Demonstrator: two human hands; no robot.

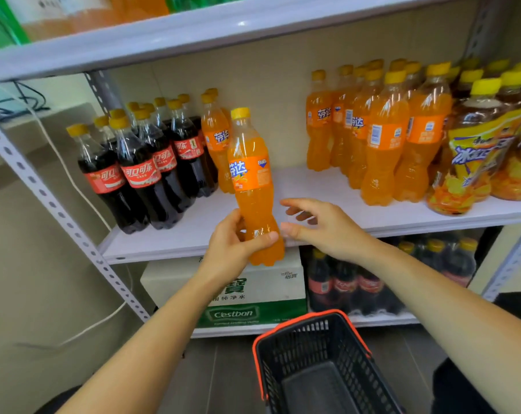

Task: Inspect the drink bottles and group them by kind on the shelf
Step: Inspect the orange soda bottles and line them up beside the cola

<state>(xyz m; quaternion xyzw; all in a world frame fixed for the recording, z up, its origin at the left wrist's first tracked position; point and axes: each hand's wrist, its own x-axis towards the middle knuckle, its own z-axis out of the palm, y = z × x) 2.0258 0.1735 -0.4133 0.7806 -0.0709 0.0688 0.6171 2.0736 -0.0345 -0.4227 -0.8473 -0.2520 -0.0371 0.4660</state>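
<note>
A person's left hand (238, 243) grips an orange soda bottle (251, 180) round its lower waist and holds it upright in front of the white shelf (327, 186), with its base hanging just past the shelf's front edge. The right hand (313, 225) hovers just beside it, fingers spread and loosely curved, holding nothing. On the shelf, dark cola bottles (139, 171) stand at the left with a few stray orange bottles (216, 135) against their right flank. The main orange group (381, 135) stands well apart at the right, next to large iced-tea bottles (477, 150), and a bare stretch of shelf lies between the two sides. (A black basket (310, 316) with an orange rim sits on the floor below.) The step in hand looks like checking this bottle and sending it to its own kind. Done well, that would mean reading the label while it faces forward and passing the bottle to the nearer right hand for the reach. It would then be carried upright across the gap and set flat at the left edge of the orange group, label outward, without nudging the close-packed front row.
</note>
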